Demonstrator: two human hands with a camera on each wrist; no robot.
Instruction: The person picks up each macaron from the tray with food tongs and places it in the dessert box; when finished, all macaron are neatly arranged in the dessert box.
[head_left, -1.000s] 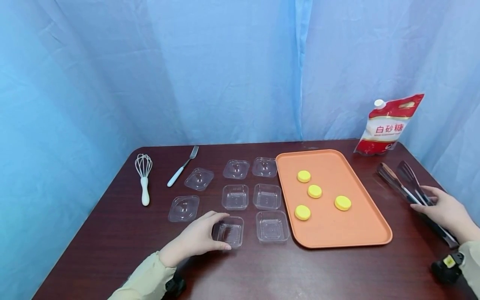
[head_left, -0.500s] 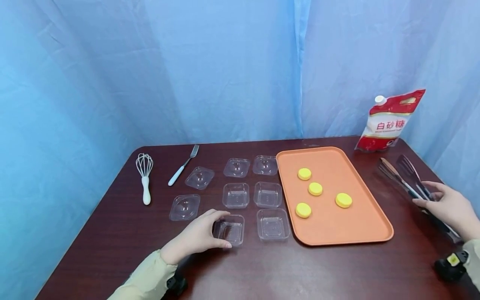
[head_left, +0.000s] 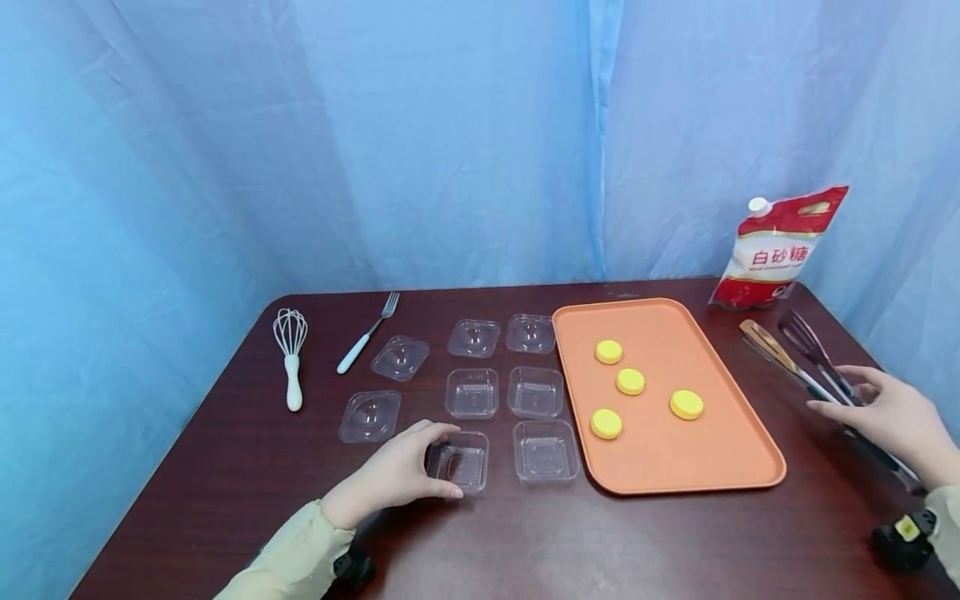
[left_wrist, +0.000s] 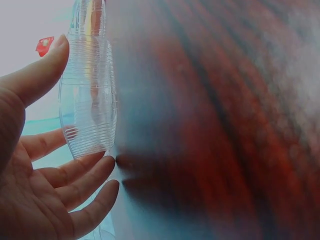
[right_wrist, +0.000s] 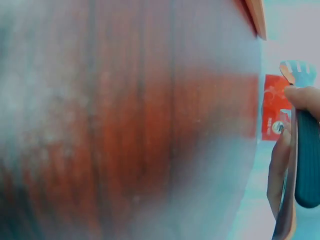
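Note:
My left hand (head_left: 397,471) has its thumb and fingers at opposite sides of a clear square plastic box (head_left: 471,467), which stands open-topped on the table. The left wrist view shows the ribbed wall of that box (left_wrist: 87,107) between thumb and fingers. At the right, my right hand (head_left: 892,412) holds a pair of kitchen tongs (head_left: 813,346) by the dark handles, their two heads spread and pointing away. In the right wrist view, the dark handle (right_wrist: 307,160) lies under the thumb. An orange tray (head_left: 712,454) between the hands carries several yellow round cakes (head_left: 630,382).
Other clear boxes (head_left: 546,450) sit between the left hand and the tray, with clear domed lids (head_left: 370,417) behind and left. A whisk (head_left: 291,358) and a fork (head_left: 363,342) lie at the far left. A red-and-white sugar pouch (head_left: 776,254) stands at the back right.
The heads of the tongs have swung left toward the tray, and the right hand has shifted slightly left with them. My left hand stays at the same box.

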